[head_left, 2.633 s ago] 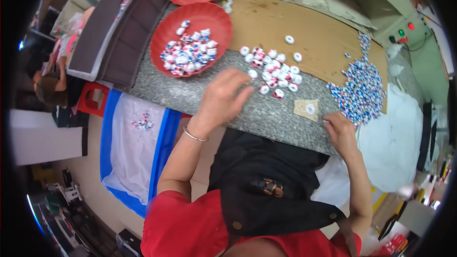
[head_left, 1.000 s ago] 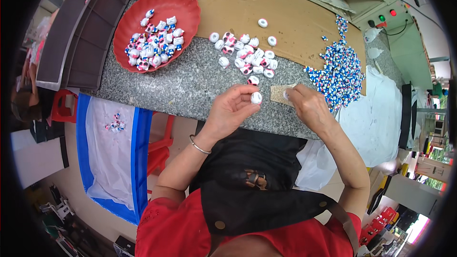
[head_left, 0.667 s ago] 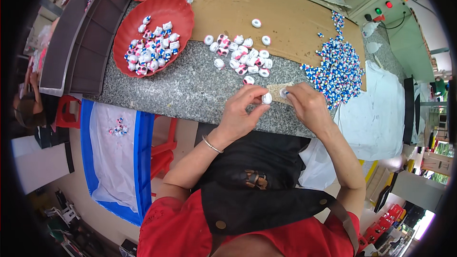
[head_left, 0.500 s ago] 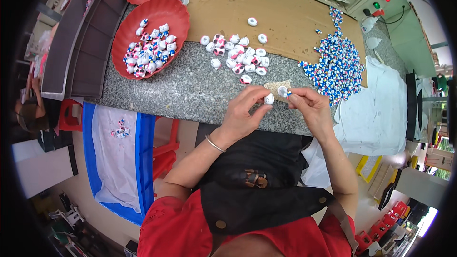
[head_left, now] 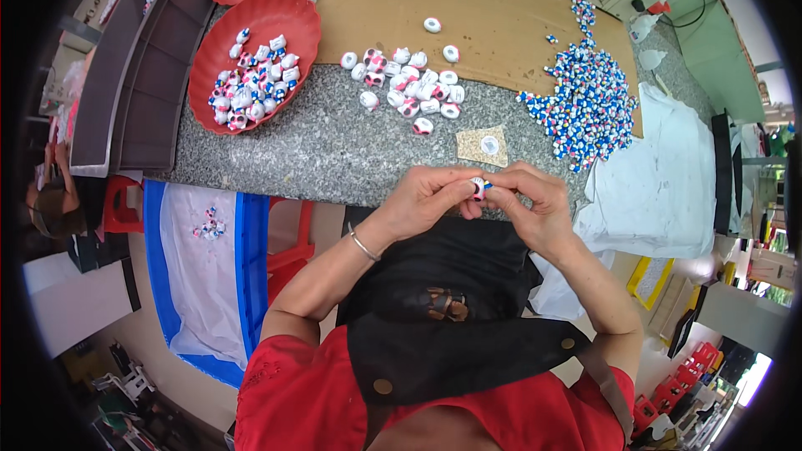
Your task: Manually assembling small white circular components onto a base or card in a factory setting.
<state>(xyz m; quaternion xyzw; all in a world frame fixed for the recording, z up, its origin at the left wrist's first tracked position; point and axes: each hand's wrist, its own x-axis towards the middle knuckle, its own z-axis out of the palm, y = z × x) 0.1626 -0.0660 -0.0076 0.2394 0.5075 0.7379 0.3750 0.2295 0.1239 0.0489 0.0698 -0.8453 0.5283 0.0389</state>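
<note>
Close to the bench's front edge, my left hand (head_left: 420, 203) pinches a small white-and-pink toy head (head_left: 478, 190). My right hand (head_left: 539, 205) meets it from the other side, fingertips closed on a tiny blue, white and yellow piece (head_left: 488, 185) pressed against the head; whether the two are joined, I cannot tell. Just beyond my hands lies a tan speckled pad (head_left: 469, 145) with a round white spot (head_left: 489, 145) on it. Farther off, a cluster of white-and-pink toy heads (head_left: 409, 86) spreads over the granite bench top (head_left: 292, 159) and the cardboard edge.
A heap of tiny blue-and-white pieces (head_left: 585, 104) covers the right of the cardboard sheet (head_left: 468, 0). At left, a red scalloped bowl (head_left: 288, 17) holds finished-looking white-and-blue pieces, beside a dark tray (head_left: 134, 83). A blue lined bin (head_left: 255, 284) stands below the bench.
Both hands have come together and drawn nearer to me, bringing the small piece against the toy head. The pad, partly covered before, now shows fully.
</note>
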